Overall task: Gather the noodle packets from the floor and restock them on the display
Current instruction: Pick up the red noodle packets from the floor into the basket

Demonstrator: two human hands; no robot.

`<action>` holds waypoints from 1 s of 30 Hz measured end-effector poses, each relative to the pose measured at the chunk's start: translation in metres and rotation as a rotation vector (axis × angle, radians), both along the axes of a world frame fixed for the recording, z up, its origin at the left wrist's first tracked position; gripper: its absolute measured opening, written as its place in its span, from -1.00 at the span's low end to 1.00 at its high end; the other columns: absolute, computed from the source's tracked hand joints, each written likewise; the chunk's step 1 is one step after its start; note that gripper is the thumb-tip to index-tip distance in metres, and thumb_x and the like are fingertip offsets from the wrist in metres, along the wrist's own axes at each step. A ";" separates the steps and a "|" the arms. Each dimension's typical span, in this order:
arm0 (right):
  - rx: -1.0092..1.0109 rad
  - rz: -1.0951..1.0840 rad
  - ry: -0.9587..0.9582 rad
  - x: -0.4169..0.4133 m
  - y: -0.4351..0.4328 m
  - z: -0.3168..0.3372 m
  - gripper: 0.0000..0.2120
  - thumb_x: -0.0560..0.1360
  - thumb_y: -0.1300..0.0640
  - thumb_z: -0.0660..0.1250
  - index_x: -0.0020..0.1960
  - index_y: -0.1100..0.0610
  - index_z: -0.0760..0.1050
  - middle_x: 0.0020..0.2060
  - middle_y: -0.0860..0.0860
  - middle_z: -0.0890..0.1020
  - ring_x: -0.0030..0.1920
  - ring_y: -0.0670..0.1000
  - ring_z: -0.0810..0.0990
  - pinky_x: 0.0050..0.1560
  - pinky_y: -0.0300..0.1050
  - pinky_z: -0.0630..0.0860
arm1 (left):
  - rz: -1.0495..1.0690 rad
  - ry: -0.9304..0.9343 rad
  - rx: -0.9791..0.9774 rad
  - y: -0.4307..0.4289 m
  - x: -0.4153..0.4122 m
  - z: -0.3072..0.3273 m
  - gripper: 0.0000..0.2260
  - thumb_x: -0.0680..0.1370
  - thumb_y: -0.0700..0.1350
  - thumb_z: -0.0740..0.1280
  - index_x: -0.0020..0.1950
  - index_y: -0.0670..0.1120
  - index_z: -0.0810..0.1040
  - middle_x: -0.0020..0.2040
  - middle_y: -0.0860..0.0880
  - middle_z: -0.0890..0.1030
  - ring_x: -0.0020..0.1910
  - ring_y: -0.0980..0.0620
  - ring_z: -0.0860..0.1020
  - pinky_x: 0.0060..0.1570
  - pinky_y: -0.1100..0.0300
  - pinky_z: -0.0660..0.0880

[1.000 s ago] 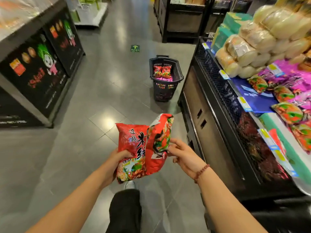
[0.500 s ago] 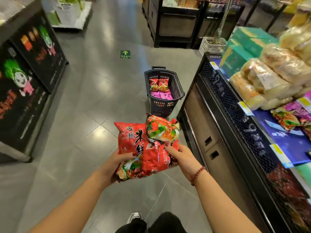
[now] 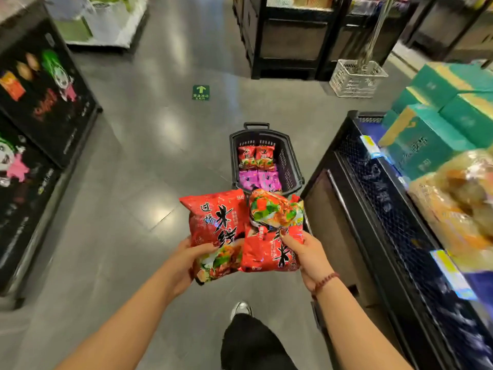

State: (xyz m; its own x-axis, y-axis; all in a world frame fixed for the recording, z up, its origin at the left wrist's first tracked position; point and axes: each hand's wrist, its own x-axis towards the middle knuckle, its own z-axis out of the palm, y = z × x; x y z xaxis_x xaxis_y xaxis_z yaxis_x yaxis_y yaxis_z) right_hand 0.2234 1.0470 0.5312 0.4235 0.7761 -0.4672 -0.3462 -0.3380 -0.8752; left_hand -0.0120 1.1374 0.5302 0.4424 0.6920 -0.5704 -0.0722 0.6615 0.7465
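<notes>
Two red noodle packets are held in front of me at waist height. My left hand (image 3: 190,259) grips the lower edge of the left packet (image 3: 214,222). My right hand (image 3: 306,256) grips the right packet (image 3: 269,247), which is turned upside down and overlaps the first. On the floor just beyond stands a black basket (image 3: 289,161) holding more packets, red ones (image 3: 256,157) at the far end and purple ones (image 3: 260,180) nearer me. The display (image 3: 394,209), a black stand with a mesh front, runs along my right side.
Teal boxes (image 3: 437,121) and bagged bread (image 3: 458,201) sit on the display. A black printed stand (image 3: 45,108) lines the left. Dark shelving (image 3: 290,38) and a white crate (image 3: 357,78) stand at the back. My leg and shoe (image 3: 241,309) are below.
My right hand has closed onto the second packet and both packets now sit side by side. I have moved forward, so the basket is much nearer.
</notes>
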 end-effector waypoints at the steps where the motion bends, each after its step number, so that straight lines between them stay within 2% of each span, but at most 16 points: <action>1: -0.003 -0.030 -0.001 0.014 0.017 0.000 -0.80 0.47 0.25 0.41 0.09 0.25 0.58 -0.08 0.13 0.71 -0.06 0.11 0.69 -0.05 -0.02 0.62 | 0.009 -0.006 0.000 0.017 0.012 0.001 -0.42 0.24 -0.24 0.46 0.26 -0.18 0.49 -0.03 -0.17 0.70 -0.15 -0.12 0.69 -0.26 0.09 0.62; 5: -0.025 -0.092 0.001 0.061 0.082 0.004 -0.80 0.46 0.23 0.42 0.08 0.24 0.58 -0.06 0.14 0.71 -0.02 0.15 0.68 0.06 0.09 0.59 | 0.034 -0.008 0.011 0.077 0.048 0.001 -0.42 0.28 -0.29 0.52 0.28 -0.12 0.47 0.06 -0.17 0.68 -0.08 -0.15 0.68 -0.21 0.04 0.64; 9: -0.053 -0.152 -0.018 0.098 0.138 -0.003 -0.81 0.45 0.21 0.45 0.05 0.19 0.59 -0.05 0.14 0.70 0.01 0.17 0.67 0.08 0.16 0.59 | 0.069 0.039 0.021 0.141 0.073 -0.009 -0.41 0.33 -0.25 0.50 0.33 -0.08 0.42 0.09 -0.16 0.67 -0.04 -0.14 0.67 -0.23 0.06 0.61; 13: -0.073 -0.184 -0.024 0.127 0.194 -0.013 -0.76 0.44 0.21 0.46 0.09 0.20 0.56 -0.04 0.14 0.70 -0.03 0.14 0.68 0.01 0.08 0.61 | 0.076 0.071 0.041 0.214 0.100 -0.025 -0.61 0.51 -0.29 0.35 0.30 -0.06 0.42 0.09 -0.15 0.65 -0.08 -0.09 0.66 -0.24 0.09 0.62; 18: -0.095 -0.221 -0.054 0.158 0.270 -0.018 -0.75 0.45 0.22 0.44 0.11 0.21 0.55 -0.05 0.13 0.70 -0.06 0.10 0.69 -0.11 -0.02 0.62 | 0.023 0.124 0.070 0.308 0.137 -0.039 -0.64 0.56 -0.29 0.32 0.33 -0.10 0.42 0.12 -0.19 0.64 -0.10 -0.09 0.65 -0.30 0.12 0.62; 20: -0.103 -0.215 -0.063 0.167 0.295 -0.018 -0.78 0.46 0.22 0.43 0.10 0.19 0.55 -0.08 0.10 0.71 -0.09 0.07 0.70 -0.17 -0.08 0.61 | -0.003 0.151 0.083 0.339 0.151 -0.042 -0.65 0.56 -0.28 0.32 0.33 -0.11 0.43 0.11 -0.17 0.65 -0.07 -0.09 0.66 -0.23 0.09 0.62; 23: -0.126 -0.193 -0.085 0.184 0.328 -0.020 -0.77 0.46 0.19 0.43 0.11 0.16 0.54 -0.05 0.09 0.70 -0.06 0.07 0.69 -0.11 -0.04 0.62 | -0.036 0.186 0.105 0.379 0.175 -0.044 -0.67 0.55 -0.29 0.33 0.31 -0.13 0.44 0.11 -0.15 0.66 -0.01 -0.10 0.66 -0.10 0.07 0.60; 27: -0.186 -0.166 -0.099 0.215 0.368 -0.030 -0.70 0.45 0.14 0.45 0.16 0.15 0.51 0.01 0.10 0.68 -0.01 0.08 0.68 0.01 0.07 0.62 | -0.040 0.244 0.149 0.418 0.208 -0.049 -0.71 0.55 -0.28 0.34 0.24 -0.06 0.47 0.08 -0.08 0.66 -0.04 -0.02 0.67 -0.14 0.17 0.60; 30: -0.200 -0.133 -0.108 0.246 0.401 -0.039 -0.79 0.46 0.16 0.44 0.08 0.09 0.52 -0.04 0.05 0.68 -0.03 0.04 0.67 -0.12 -0.07 0.63 | -0.033 0.285 0.138 0.441 0.234 -0.062 -0.73 0.55 -0.26 0.35 0.22 -0.03 0.48 0.08 -0.08 0.67 0.01 -0.07 0.66 -0.02 0.04 0.59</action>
